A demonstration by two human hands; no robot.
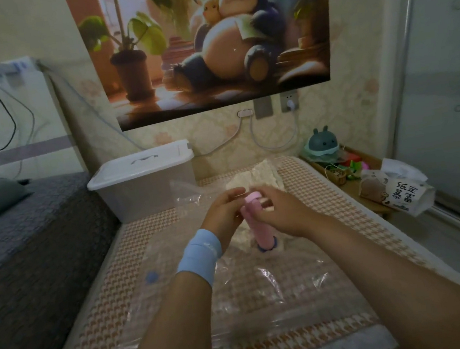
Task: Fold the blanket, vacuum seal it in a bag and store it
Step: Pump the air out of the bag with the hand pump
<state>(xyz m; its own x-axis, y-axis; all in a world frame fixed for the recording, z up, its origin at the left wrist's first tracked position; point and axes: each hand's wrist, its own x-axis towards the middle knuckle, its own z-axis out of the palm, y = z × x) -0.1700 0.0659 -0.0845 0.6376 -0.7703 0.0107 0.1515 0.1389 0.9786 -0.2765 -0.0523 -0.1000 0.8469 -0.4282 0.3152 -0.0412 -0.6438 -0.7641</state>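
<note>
A clear vacuum bag lies flat on the houndstooth mattress, with the folded cream blanket inside its far end. A pink hand pump stands upright on the bag, its foot on a blue valve. My left hand, with a pale blue wristband, grips the pump's barrel from the left. My right hand holds the pump near its top from the right. A second blue disc lies near the bag's left edge.
A lidded white storage box stands at the mattress's far left corner, against the wall. A grey bed runs along the left. At right are a low shelf with a tissue pack and a round toy.
</note>
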